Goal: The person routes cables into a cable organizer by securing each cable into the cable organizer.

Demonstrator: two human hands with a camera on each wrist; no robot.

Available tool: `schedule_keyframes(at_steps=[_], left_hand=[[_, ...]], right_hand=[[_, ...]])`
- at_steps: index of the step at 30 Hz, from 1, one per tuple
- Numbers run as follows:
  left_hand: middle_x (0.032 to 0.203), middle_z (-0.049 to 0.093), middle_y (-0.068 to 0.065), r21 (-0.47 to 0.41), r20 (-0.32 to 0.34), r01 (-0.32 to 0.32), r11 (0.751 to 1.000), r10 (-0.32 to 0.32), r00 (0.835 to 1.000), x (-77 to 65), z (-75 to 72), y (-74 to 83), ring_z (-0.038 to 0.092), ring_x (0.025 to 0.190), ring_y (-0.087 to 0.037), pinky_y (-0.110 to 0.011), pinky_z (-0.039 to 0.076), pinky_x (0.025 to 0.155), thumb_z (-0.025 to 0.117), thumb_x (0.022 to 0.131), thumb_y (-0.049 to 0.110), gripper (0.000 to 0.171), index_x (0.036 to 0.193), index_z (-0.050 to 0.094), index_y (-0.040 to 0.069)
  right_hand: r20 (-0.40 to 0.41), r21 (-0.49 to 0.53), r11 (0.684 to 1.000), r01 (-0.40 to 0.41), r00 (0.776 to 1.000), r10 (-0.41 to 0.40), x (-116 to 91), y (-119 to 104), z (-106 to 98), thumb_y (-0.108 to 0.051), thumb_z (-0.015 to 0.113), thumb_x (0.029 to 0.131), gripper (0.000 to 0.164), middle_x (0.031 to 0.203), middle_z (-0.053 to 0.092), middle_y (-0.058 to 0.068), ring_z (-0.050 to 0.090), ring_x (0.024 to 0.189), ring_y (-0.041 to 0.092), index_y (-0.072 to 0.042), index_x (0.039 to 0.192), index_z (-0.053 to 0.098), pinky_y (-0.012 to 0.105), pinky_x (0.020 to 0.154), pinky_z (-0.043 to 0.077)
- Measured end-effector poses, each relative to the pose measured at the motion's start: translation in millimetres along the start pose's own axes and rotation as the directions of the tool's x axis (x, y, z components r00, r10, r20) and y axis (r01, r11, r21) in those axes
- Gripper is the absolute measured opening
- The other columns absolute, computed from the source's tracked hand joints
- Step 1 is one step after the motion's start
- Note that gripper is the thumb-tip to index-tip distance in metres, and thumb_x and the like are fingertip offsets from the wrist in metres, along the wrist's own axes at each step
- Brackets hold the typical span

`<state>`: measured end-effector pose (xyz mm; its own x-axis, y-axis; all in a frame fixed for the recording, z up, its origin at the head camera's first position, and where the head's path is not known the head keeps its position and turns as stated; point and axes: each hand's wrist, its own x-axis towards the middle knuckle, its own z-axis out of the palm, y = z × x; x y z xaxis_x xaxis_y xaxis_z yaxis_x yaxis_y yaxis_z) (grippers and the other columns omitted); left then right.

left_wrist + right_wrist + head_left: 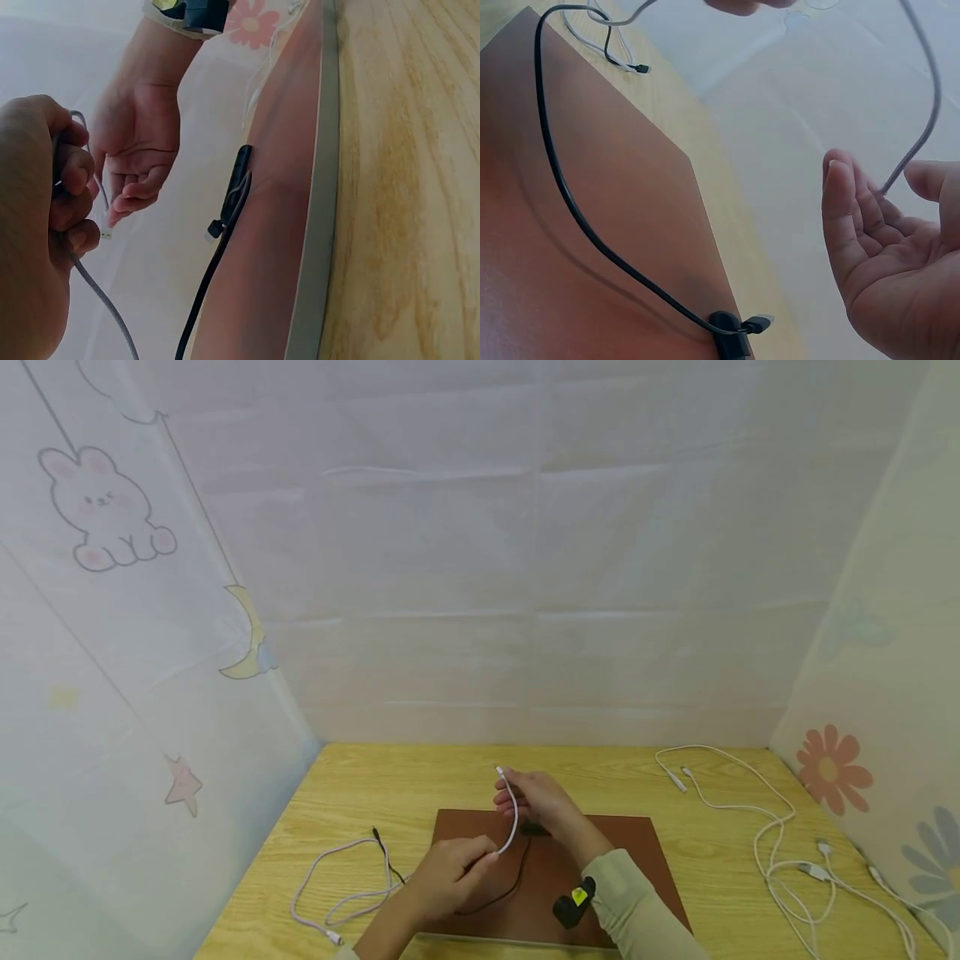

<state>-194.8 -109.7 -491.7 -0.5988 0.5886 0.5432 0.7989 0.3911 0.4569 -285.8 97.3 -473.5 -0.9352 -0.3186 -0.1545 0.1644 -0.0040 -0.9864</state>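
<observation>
The left hand's fingers grip a pale cable; its plug is at the right hand's fingertips, pinched or merely touching, I cannot tell. A loose hold could let the bowed cable spring away, perhaps snagging the black cable below those fingers. No container shows.

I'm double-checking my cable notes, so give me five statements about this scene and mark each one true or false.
1. The left hand holds a pale cable with curled fingers. True.
2. The mat is blue. False: it is brown.
3. White cables lie on the table, right of the mat. True.
4. The black cable is entirely off the mat. False: part of it runs over the mat.
5. A black-and-yellow device sits at the right sleeve. True.
</observation>
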Motion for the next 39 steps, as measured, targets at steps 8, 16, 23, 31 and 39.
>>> schedule_keyframes(at_steps=[8, 16, 23, 31, 39], left_hand=[[0.069, 0.048, 0.019, 0.007, 0.143, 0.037, 0.999, -0.038, 0.989, -3.1, 3.1, 0.5, 0.035, 0.057, 0.010, -0.008, 0.032, 0.053, 0.056, 0.104, 0.025, 0.018, 0.091, 0.066, 0.016], [0.060, 0.040, 0.018, 0.018, 0.237, 0.072, 0.997, -0.074, 0.969, -3.3, 6.4, 0.3, 0.026, 0.049, 0.012, -0.009, 0.026, 0.046, 0.059, 0.103, 0.024, 0.022, 0.081, 0.056, 0.022], [0.059, 0.037, 0.020, 0.122, 0.299, 0.057, 0.991, -0.092, 0.950, -4.4, 9.1, 2.3, 0.026, 0.049, 0.011, -0.011, 0.025, 0.045, 0.057, 0.104, 0.031, 0.021, 0.083, 0.056, 0.026], [0.060, 0.037, 0.019, 0.200, 0.357, -0.001, 0.980, -0.072, 0.931, -2.0, 18.1, 3.4, 0.028, 0.049, 0.010, -0.011, 0.025, 0.046, 0.056, 0.104, 0.029, 0.023, 0.082, 0.053, 0.025], [0.059, 0.036, 0.018, 0.221, 0.404, -0.022, 0.975, -0.071, 0.912, -2.8, 28.8, 4.9, 0.029, 0.049, 0.009, -0.012, 0.026, 0.047, 0.052, 0.106, 0.031, 0.025, 0.082, 0.052, 0.024]], right_hand=[[-0.128, -0.029, 1.000, -0.002, 0.992, -0.002, -0.5, -3.0, -8.0, -0.035, 0.067, 0.098, 0.035, 0.079, 0.066, 0.006, 0.064, 0.068, 0.015, 0.000, 0.096, 0.067, 0.042, 0.074, 0.056], [-0.162, -0.061, 0.998, 0.022, 0.986, -0.031, -1.8, -2.1, -13.7, -0.028, 0.058, 0.102, 0.030, 0.077, 0.065, 0.006, 0.062, 0.066, 0.016, -0.002, 0.091, 0.067, 0.036, 0.068, 0.054], [-0.196, -0.066, 0.997, 0.039, 0.979, -0.051, -2.1, 2.5, -16.7, -0.019, 0.056, 0.100, 0.025, 0.088, 0.069, 0.018, 0.064, 0.068, 0.018, 0.002, 0.099, 0.068, 0.041, 0.072, 0.057], [-0.232, -0.025, 0.998, 0.054, 0.971, -0.058, -4.7, 5.0, -20.7, -0.014, 0.062, 0.099, 0.023, 0.086, 0.073, 0.012, 0.071, 0.071, 0.019, 0.006, 0.106, 0.070, 0.041, 0.076, 0.060], [-0.245, -0.031, 0.997, 0.070, 0.967, -0.075, -6.0, 9.4, -20.5, -0.011, 0.060, 0.100, 0.023, 0.087, 0.072, 0.012, 0.074, 0.082, 0.028, 0.008, 0.109, 0.070, 0.042, 0.078, 0.060]])
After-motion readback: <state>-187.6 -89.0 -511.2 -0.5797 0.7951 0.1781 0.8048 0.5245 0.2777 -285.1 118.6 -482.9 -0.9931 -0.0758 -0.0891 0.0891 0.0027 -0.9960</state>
